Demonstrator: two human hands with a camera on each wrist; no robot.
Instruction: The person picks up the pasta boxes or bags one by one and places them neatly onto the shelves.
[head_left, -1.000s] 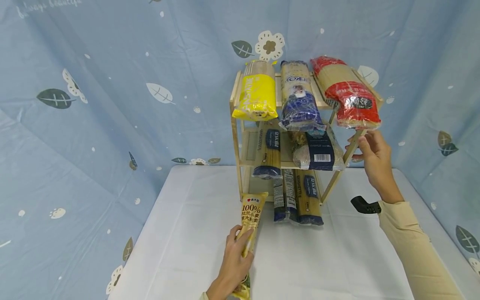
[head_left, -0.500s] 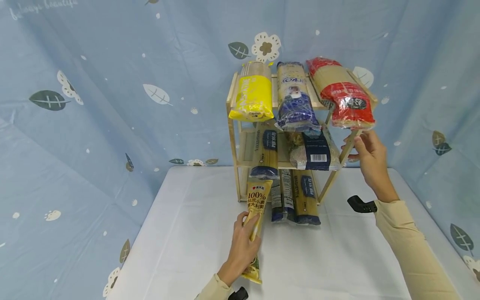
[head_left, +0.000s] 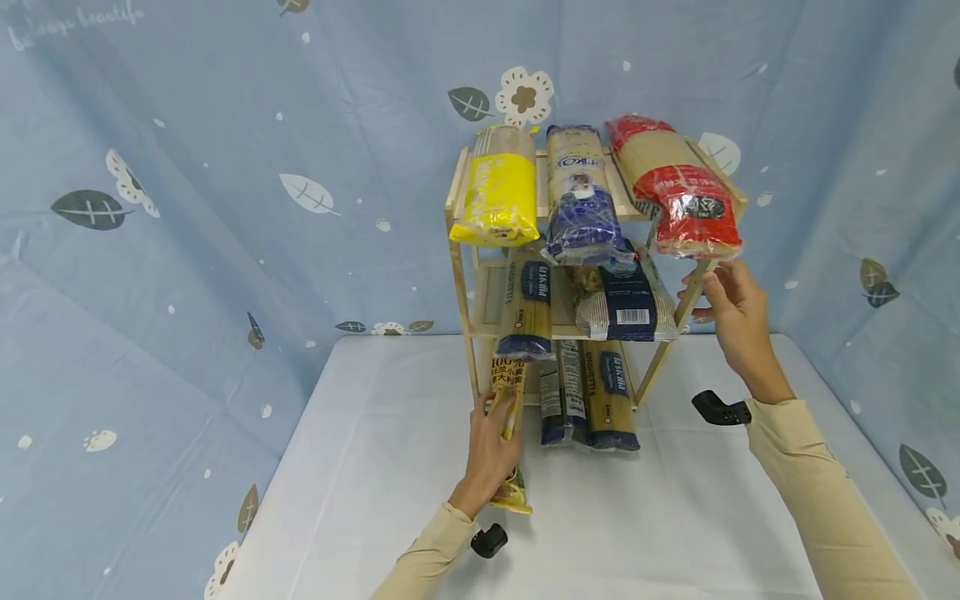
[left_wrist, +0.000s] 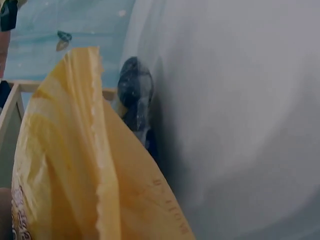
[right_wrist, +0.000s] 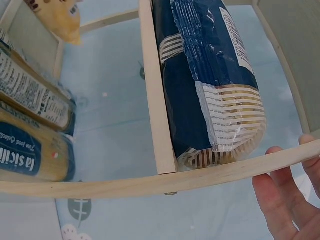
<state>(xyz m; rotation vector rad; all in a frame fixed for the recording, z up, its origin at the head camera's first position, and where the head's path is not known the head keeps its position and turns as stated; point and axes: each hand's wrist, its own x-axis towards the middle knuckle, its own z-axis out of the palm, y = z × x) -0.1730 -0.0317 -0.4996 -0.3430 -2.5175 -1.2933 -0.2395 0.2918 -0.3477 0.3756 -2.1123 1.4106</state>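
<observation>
The head camera looks forward and down at the three-tier wooden rack [head_left: 480, 250]. Both wrist cameras view it close up: its rail [right_wrist: 155, 100] and corner [left_wrist: 15, 100].

The left hand [head_left: 491, 450] gripping the yellow pasta packet [head_left: 508, 433] is further forward than a second ago, nearer the wooden rack [head_left: 459, 275]. The packet's top end, earlier short of the rack on the white table [head_left: 375, 467], now sits inside the bottom tier's left side, under the middle shelf's dark-labelled spaghetti pack [head_left: 528, 312]. More of the left sleeve [head_left: 427, 558] is in view.
</observation>
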